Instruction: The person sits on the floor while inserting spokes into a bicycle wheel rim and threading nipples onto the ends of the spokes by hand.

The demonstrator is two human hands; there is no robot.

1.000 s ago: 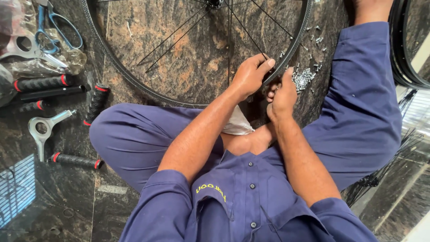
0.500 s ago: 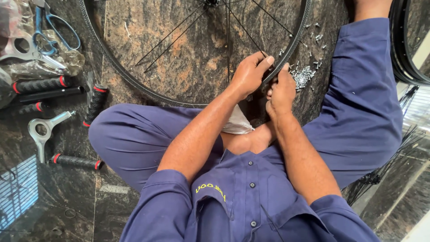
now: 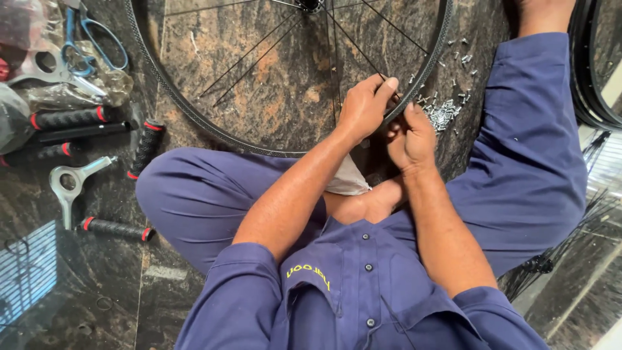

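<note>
Both hands meet at the near right edge of the black spoked bicycle wheel rim (image 3: 194,110): left hand (image 3: 364,107) fingers pinch a thin black spoke (image 3: 363,40), right hand (image 3: 409,135) fingers curl against the rim, beside small silver nipples (image 3: 444,113) scattered on the floor.

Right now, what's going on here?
A person in blue work clothes sits cross-legged on a stone floor with a bicycle wheel lying flat in front of them. Both hands work at the rim's near edge: the left hand pinches a spoke where it meets the rim, the right hand is pressed just beneath. Small silver nipples lie scattered beside the rim. Red-and-black-handled tools and scissors lie off to the left.
</note>
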